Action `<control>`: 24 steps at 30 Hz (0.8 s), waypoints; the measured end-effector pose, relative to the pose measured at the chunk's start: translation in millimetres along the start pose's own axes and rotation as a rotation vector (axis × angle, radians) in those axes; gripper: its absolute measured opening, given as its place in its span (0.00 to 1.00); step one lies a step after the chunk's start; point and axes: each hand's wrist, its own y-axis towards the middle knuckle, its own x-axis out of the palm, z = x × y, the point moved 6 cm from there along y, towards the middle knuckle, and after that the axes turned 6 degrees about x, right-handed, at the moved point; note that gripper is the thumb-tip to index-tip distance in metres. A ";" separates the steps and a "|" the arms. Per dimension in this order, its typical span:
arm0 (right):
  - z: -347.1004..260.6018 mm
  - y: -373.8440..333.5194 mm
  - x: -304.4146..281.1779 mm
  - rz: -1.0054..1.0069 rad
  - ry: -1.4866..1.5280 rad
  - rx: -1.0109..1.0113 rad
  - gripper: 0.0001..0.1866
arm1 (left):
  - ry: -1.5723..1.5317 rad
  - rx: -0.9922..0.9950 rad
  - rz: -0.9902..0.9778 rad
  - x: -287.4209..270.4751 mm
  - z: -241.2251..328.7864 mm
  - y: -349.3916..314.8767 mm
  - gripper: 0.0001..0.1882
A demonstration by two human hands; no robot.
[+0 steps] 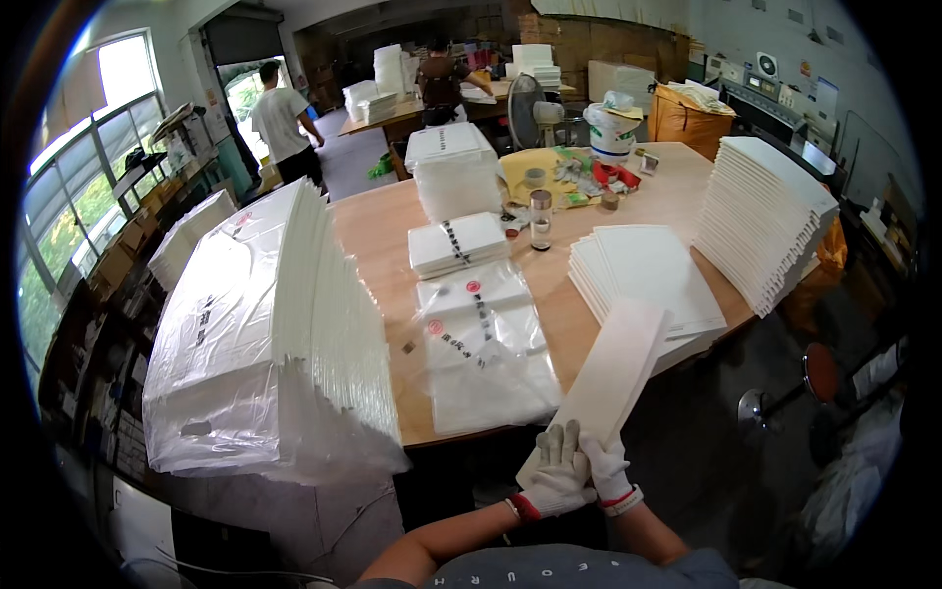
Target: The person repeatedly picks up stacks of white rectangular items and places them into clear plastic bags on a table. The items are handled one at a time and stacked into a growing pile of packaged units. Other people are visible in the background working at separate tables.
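Both my hands wear pale knitted gloves with red-edged cuffs. They meet on the near end of a long, flat white panel, tilted up and away over the table's front edge. My left hand lies on its face with fingers stretched flat. My right hand is closed round its right edge, the fingers beneath partly hidden. Past the panel's far end is a fanned stack of white sheets. To the left, flat clear printed plastic bags lie on the table, below a small pack of white bags.
A tall plastic-wrapped white stack stands at left; another leaning white stack is at right. A glass jar, a white bucket and a fan are farther back. A red stool stands right. Two people are in the background.
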 end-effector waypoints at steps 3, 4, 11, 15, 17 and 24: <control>-39.2 0.6 18.6 0.027 -0.313 -0.308 0.22 | -0.235 0.030 -0.049 -23.2 -34.9 19.7 0.31; -50.6 -3.0 15.9 0.040 -0.426 -0.358 0.21 | -0.367 0.075 0.164 -60.7 -47.6 16.1 0.31; -95.6 -14.1 18.3 -0.217 -1.130 -0.609 0.18 | -1.409 -0.331 0.289 -76.9 -229.8 45.3 0.26; -76.7 -13.0 55.7 -0.338 -1.471 -0.333 0.18 | -1.542 -0.287 0.389 -101.4 -225.4 37.8 0.17; -51.3 10.5 61.6 -0.408 -1.701 -0.201 0.18 | -1.006 -0.124 0.479 -87.3 -180.1 50.5 0.14; 20.9 110.4 66.1 -0.225 -1.539 0.149 0.31 | -0.413 -0.099 0.358 -27.7 -143.9 52.8 0.15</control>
